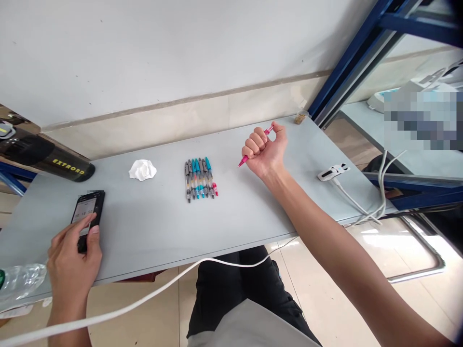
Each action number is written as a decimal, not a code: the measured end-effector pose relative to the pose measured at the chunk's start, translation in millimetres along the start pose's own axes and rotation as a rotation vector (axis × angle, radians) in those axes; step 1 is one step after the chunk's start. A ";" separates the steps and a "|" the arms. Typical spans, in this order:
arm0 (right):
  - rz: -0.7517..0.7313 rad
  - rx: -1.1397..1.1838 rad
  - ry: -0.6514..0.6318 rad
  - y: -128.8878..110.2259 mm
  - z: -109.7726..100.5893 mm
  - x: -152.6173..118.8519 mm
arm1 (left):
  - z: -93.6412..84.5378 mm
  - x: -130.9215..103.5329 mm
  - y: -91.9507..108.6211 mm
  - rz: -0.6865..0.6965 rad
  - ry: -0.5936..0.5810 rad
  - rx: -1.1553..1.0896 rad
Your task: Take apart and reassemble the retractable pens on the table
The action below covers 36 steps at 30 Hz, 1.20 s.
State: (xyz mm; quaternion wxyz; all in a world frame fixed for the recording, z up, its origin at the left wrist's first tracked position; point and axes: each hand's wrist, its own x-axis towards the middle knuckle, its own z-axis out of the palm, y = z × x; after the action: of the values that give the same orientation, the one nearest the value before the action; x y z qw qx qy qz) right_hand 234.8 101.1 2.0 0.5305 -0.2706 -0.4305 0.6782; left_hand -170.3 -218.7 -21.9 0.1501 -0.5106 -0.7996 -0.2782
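Observation:
My right hand (264, 149) is raised above the right half of the table, fingers wrapped round a pink pen (243, 161). The pen slants, its lower tip sticking out below the little finger and its other end beside my thumb. To the left, several pens (200, 179) with grey and teal parts lie side by side in a row; a red end (215, 189) shows at the row's right. My left hand (77, 250) grips a black phone (87, 212) on the table, thumb along its right edge and fingertips over the screen, which shows digits.
A crumpled white tissue (142, 170) lies left of the pens. A dark bottle (47, 156) leans in at the left, with a clear plastic bottle (23, 282) below. At right are a white device with a cable (333, 171) and a small cup (301, 116). A white cable (152, 295) crosses in front.

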 end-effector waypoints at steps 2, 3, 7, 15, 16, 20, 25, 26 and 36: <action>-0.020 -0.036 0.042 0.5 -0.3 0.6 | 0.8 -1.0 -2.7 0.011 0.004 -0.006; -0.022 -0.044 0.050 0.4 0.1 0.4 | 1.2 -1.5 -4.0 0.019 0.008 -0.009; -0.050 -0.015 -0.008 -2.7 6.1 -2.4 | 2.4 -2.5 -8.2 0.051 0.014 -0.018; -0.081 -0.155 -0.036 1.1 22.4 1.4 | 3.8 -1.5 -9.9 0.159 0.034 -0.014; -0.081 -0.161 -0.042 3.8 23.5 2.9 | 3.5 -1.7 -10.4 0.168 0.030 -0.017; -0.066 -0.160 -0.018 15.4 27.0 5.6 | 2.3 -3.2 -13.6 0.171 0.015 -0.033; -0.260 -0.477 -0.148 26.3 26.0 -3.4 | 0.5 -5.4 -15.1 0.171 0.011 -0.060; -0.326 -0.613 -0.190 27.8 25.2 -6.5 | 0.3 -5.8 -15.1 0.174 0.011 -0.065; -0.358 -1.049 -0.499 25.7 24.9 -24.6 | 0.5 -7.2 -15.5 0.161 0.030 -0.072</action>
State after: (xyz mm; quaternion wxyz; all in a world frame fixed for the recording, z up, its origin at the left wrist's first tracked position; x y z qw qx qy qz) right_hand 209.0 68.6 -10.6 0.3152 -0.2520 -0.8575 0.3189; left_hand -181.2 -228.7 -30.6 0.1657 -0.5742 -0.7430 -0.3014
